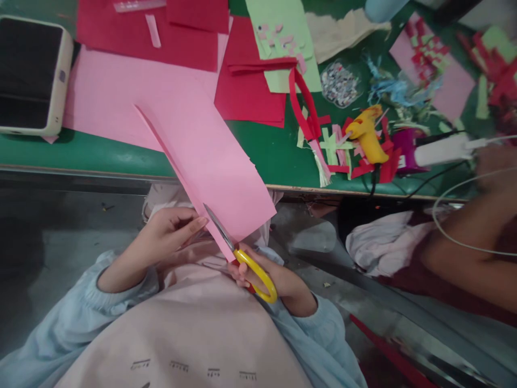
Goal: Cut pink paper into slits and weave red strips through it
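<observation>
A pink paper sheet (218, 156) slants from the table edge down toward my lap. With thumb and fingers my left hand (173, 229) pinches its left edge, where a narrow strip is partly cut from the rest. My right hand (258, 269) grips scissors (256, 275) with a yellow handle, and their metal blades lie along the cut at the sheet's lower end. The blades look nearly closed. Part of the right hand's fingers is hidden behind the handle.
On the green table (100, 156) lie a phone (30, 75), red sheets (250, 102), a light green sheet (283, 32), a dish of small beads (341, 83) and a yellow glue gun (369, 134) among paper strips. Another person's arm (476, 237) is at the right.
</observation>
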Tool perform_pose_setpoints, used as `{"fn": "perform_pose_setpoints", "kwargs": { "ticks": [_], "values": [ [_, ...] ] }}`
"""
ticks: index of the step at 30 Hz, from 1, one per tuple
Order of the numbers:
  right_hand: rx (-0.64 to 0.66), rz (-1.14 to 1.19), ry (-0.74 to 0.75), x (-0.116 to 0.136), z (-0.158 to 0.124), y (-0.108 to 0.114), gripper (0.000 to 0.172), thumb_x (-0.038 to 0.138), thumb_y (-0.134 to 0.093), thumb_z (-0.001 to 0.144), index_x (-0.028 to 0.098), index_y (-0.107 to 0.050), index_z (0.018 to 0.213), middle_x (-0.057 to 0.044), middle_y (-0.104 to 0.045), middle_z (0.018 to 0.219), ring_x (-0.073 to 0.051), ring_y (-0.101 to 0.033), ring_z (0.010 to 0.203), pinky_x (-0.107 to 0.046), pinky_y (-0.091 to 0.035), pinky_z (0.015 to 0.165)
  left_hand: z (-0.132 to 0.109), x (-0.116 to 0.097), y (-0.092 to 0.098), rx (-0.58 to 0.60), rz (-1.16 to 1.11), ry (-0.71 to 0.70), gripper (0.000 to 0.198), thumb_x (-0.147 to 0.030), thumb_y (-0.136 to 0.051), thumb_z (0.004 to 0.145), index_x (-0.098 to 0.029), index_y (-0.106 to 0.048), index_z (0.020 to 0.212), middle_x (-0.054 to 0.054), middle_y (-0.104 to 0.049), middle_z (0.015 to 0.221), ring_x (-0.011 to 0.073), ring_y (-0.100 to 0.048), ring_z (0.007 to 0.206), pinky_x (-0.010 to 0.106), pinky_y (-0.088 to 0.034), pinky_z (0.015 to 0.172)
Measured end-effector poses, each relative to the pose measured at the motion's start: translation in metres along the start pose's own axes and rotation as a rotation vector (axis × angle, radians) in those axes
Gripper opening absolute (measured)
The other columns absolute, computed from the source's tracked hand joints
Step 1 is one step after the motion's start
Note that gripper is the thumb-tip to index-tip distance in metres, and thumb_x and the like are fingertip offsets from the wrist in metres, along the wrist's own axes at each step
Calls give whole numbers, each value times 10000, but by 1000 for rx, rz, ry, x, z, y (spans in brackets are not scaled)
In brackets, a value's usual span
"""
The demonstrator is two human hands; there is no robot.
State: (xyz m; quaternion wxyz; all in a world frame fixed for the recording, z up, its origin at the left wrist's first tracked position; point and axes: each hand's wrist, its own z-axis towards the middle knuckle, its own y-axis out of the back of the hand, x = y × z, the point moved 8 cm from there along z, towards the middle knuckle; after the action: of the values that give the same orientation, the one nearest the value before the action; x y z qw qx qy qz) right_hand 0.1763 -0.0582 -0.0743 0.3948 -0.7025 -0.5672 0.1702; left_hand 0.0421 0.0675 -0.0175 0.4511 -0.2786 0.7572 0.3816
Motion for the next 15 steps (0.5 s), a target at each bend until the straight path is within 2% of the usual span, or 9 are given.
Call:
{"fn": "perform_pose_setpoints", "kwargs": {
  "ticks": [9, 15],
  "values": [
    [-38, 32, -49, -8, 7, 9, 494, 665, -607, 843, 190, -484, 907, 51, -435, 665, -61, -239, 513, -236, -150, 497, -1, 1, -1, -1, -27, 12, 453, -441, -548, 912, -168, -526, 551, -41, -447, 465, 85, -400, 450, 194, -309, 439],
    [-77, -91, -16, -2, 3, 12, 471, 670, -527, 894, 208, -433, 898, 60, -433, 652, -59, -284, 496, -235, -149, 465, -2, 5, -2, 6, -73, 73, 480, -458, -562, 909, -168, -510, 531, -38, -442, 464, 85, -389, 448, 211, -301, 436]
  ]
}}
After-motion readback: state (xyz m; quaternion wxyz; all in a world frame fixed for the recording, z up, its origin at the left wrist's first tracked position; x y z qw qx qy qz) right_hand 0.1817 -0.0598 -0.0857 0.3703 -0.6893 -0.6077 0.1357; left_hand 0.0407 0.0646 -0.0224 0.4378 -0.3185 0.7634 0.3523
